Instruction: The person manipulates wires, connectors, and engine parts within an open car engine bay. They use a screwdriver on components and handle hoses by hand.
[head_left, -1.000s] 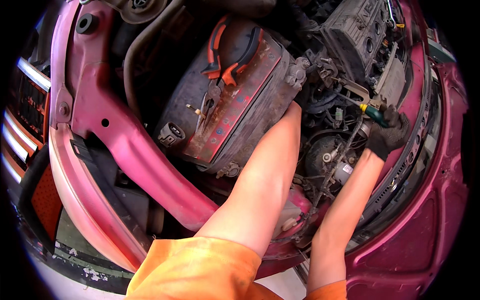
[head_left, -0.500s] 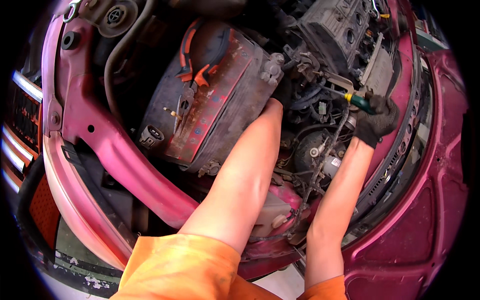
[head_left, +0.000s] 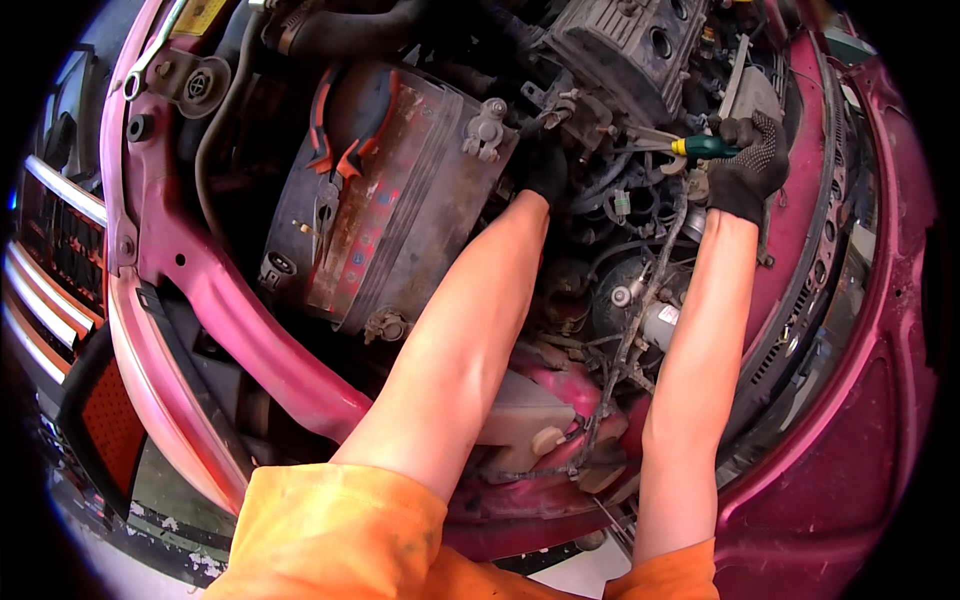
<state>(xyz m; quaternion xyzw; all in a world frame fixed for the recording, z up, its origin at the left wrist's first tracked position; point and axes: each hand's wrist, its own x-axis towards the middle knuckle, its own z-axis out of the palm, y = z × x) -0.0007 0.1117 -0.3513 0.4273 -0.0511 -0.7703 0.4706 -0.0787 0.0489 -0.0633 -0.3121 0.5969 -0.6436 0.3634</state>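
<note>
My right hand (head_left: 748,168), in a dark dotted work glove, is closed round the green and yellow handle of a screwdriver (head_left: 708,147). Its shaft points left, among hoses and brackets beside the engine; the tip is hard to make out. My left hand (head_left: 545,165), also in a dark glove, reaches down into the shadowed gap between the car battery (head_left: 420,190) and the engine. Its fingers are hidden there. On top of the battery lie pliers (head_left: 327,205) with red and black handles, spread apart.
The engine's grey top cover (head_left: 615,50) is at the far side. A wrench (head_left: 152,55) rests at the upper left near the pink-red body rail (head_left: 235,325). Cables and a round canister (head_left: 622,297) fill the space between my forearms. A ribbed red panel (head_left: 830,470) stands at right.
The screwdriver has swung from slanting down to the right to nearly level, and my right glove has turned with it. My left glove shows more now. The whole view has shifted slightly.
</note>
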